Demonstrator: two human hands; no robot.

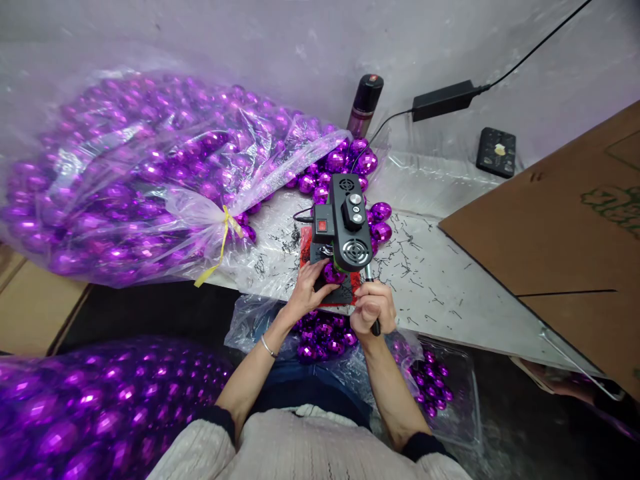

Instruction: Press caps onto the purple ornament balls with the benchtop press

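A small black press machine (353, 220) with a red switch stands on the table, over a red mat (306, 241). Under its front end is a shiny purple mirror-ball ornament (333, 273). My left hand (309, 288) pinches this ornament between thumb and fingers. On the machine's right side my right hand (373, 308) is wrapped round the black-gripped metal lever (376, 327), which points down toward me. More purple ornaments (381, 212) lie behind and beside the machine. In my lap, clear plastic holds several others (325, 337).
A large clear bag of purple ornaments (150, 167), tied with yellow ribbon (215, 257), fills the left. A spray can (365, 103), power adapter (444, 100) and phone (496, 152) are at the back. Cardboard (565, 247) stands right; a clear bin (473, 400) sits below. Dark bits litter the table (425, 287).
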